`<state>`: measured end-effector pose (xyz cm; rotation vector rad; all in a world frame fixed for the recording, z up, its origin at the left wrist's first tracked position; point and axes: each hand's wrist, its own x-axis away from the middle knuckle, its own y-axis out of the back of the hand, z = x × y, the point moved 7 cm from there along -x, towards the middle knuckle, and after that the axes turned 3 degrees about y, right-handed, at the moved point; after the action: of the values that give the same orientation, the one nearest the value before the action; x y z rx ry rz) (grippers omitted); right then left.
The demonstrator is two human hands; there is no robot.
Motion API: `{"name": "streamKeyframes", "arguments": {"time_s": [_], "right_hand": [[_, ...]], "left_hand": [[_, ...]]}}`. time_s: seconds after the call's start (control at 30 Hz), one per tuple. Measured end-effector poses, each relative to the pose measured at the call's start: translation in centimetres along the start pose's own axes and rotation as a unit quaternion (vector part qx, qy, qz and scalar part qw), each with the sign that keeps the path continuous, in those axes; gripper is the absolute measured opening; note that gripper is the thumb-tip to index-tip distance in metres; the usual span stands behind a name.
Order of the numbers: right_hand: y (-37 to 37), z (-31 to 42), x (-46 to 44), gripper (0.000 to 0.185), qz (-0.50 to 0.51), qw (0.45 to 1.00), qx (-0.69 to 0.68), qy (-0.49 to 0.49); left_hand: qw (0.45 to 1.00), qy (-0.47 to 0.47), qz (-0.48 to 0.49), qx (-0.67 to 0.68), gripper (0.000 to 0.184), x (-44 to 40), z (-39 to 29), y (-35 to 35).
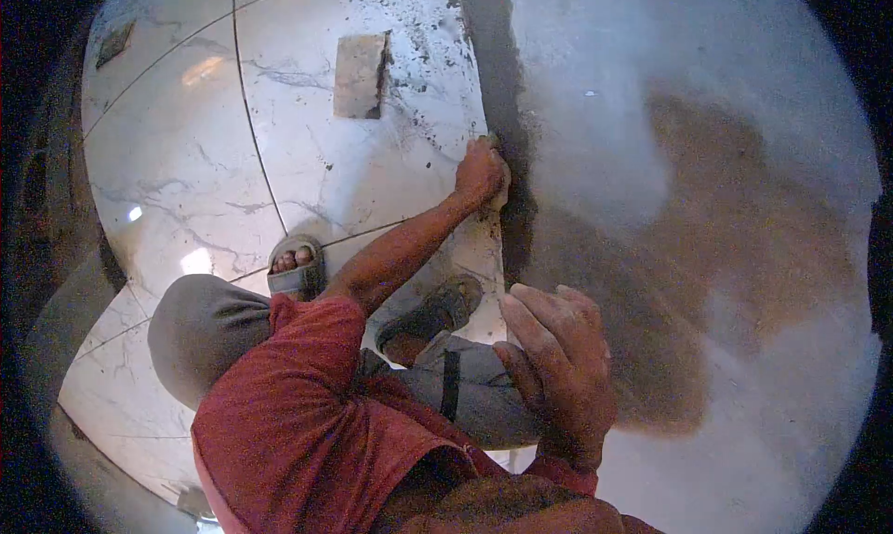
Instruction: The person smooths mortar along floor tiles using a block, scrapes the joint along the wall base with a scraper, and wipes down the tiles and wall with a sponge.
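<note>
My left hand (478,173) reaches forward to the edge of the marbled tile floor (307,162). Its fingers are closed around a pale, sponge-like piece (503,188), mostly covered by the hand and pressed at the tile edge. Just beside it runs a dark, wet-looking strip (517,199) along that edge. My right hand (563,362) is raised near my grey-trousered knee (488,394), with nothing visible in it. Its fingers are loosely bent, the thumb stands apart, and pale dust coats the fingertips.
A flat, dirty tile piece (360,76) lies on the floor ahead, with dark crumbs (419,64) scattered beside it. Another small piece (114,46) lies at the far left. To the right spreads a smooth grey surface (595,60) with a brown patch (744,208). My sandalled feet are on the tiles.
</note>
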<state>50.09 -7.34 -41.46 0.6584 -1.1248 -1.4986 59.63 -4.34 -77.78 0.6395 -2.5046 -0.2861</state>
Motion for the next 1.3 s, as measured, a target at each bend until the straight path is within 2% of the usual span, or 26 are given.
{"name": "streamKeyframes", "arguments": {"time_s": [0.03, 0.1, 0.17, 0.2, 0.27, 0.3, 0.33, 0.4, 0.43, 0.47, 0.53, 0.6, 0.67, 0.73, 0.83, 0.9, 0.97, 1.0, 1.07, 1.17, 1.23, 1.3], "right_hand": [[0.1, 0.0, 0.1, 0.046, -0.001, 1.000, -0.001, -0.003], [0.3, -0.4, 0.2, 0.041, -0.009, 0.999, -0.026, -0.018], [0.4, -0.6, 0.3, 0.041, -0.009, 0.999, -0.032, -0.024], [0.5, -0.6, 0.4, 0.042, -0.011, 0.999, -0.034, -0.023], [0.7, -0.6, 0.5, 0.043, -0.017, 0.999, -0.040, -0.024], [0.8, -0.6, 0.5, 0.044, -0.020, 0.999, -0.044, -0.026], [0.8, -0.6, 0.5, 0.044, -0.018, 0.998, -0.043, -0.030], [1.0, -0.9, 0.4, 0.045, -0.015, 0.998, -0.036, -0.048], [1.0, -0.9, 0.3, 0.045, -0.014, 0.998, -0.038, -0.052], [0.9, -1.0, 0.5, 0.045, -0.023, 0.997, -0.042, -0.059], [0.6, -1.2, 0.6, 0.045, -0.024, 0.996, -0.051, -0.073], [0.1, -0.7, 0.6, 0.045, 0.021, 0.999, -0.038, -0.031], [0.4, -0.3, 0.0, 0.043, 0.006, 0.998, -0.054, -0.043], [0.4, -0.2, -0.5, 0.042, -0.010, 0.996, -0.068, -0.049], [-0.7, -0.6, -0.5, 0.040, 0.008, 0.999, -0.038, -0.033], [-0.7, -1.3, -0.1, 0.038, -0.018, 0.999, 0.002, -0.049], [0.0, -1.0, -0.1, 0.039, -0.030, 0.999, -0.007, -0.042], [0.2, -0.9, 0.0, 0.039, -0.035, 0.998, -0.023, -0.042], [0.5, -0.7, 0.0, 0.044, -0.011, 0.999, -0.039, -0.034], [0.5, -0.7, 0.3, 0.048, 0.004, 0.998, -0.053, -0.023], [0.4, -0.7, 0.3, 0.049, -0.003, 0.999, -0.049, -0.019], [0.0, -0.9, -0.1, 0.038, -0.003, 0.998, -0.045, -0.044]], "left_hand": [[1.000, 0.000, 0.002, -0.002, 0.040, -0.7, 1.7, -1.4], [0.958, -0.150, -0.222, -0.102, 0.040, -3.2, 4.4, -2.2], [0.965, -0.004, -0.240, 0.102, 0.042, -5.0, 0.8, 6.9], [0.945, -0.062, -0.291, 0.139, 0.042, -6.6, -0.6, 10.3], [0.921, -0.140, -0.364, 0.018, 0.041, -11.6, -3.1, 14.8], [0.860, -0.223, -0.451, -0.082, 0.037, -15.3, -2.5, 15.3], [0.862, -0.222, -0.448, -0.079, 0.037, -15.3, -2.7, 15.2], [0.932, -0.052, -0.333, -0.134, 0.042, -16.9, -2.7, 15.3], [0.952, 0.000, -0.266, -0.151, 0.046, -15.3, -3.9, 14.9], [0.953, -0.002, -0.261, -0.155, 0.046, -15.3, -3.2, 13.5], [0.918, -0.132, -0.342, -0.149, 0.033, -13.4, -2.1, 10.8], [0.963, -0.131, -0.208, -0.107, 0.033, -9.5, -0.8, 6.8], [0.981, -0.086, -0.167, -0.048, 0.035, -4.0, 1.2, 1.1], [0.972, -0.129, -0.151, -0.125, 0.036, 2.1, 2.1, -4.1], [0.953, -0.159, -0.206, -0.155, 0.039, 1.1, 2.5, -4.3], [0.989, -0.038, -0.128, -0.068, 0.040, -2.6, 0.8, 0.3], [0.945, -0.088, -0.314, -0.030, 0.034, -7.9, 0.8, 4.3], [0.927, -0.141, -0.344, -0.053, 0.028, -10.6, -0.6, 8.1], [0.933, -0.130, -0.327, -0.074, 0.023, -14.9, -4.0, 13.8], [0.923, -0.151, -0.331, -0.126, 0.024, -16.1, -3.3, 13.1], [0.947, -0.137, -0.274, -0.093, 0.026, -11.7, -1.1, 8.3], [0.938, -0.142, -0.286, -0.139, 0.029, -5.7, 1.3, 2.6]]}}
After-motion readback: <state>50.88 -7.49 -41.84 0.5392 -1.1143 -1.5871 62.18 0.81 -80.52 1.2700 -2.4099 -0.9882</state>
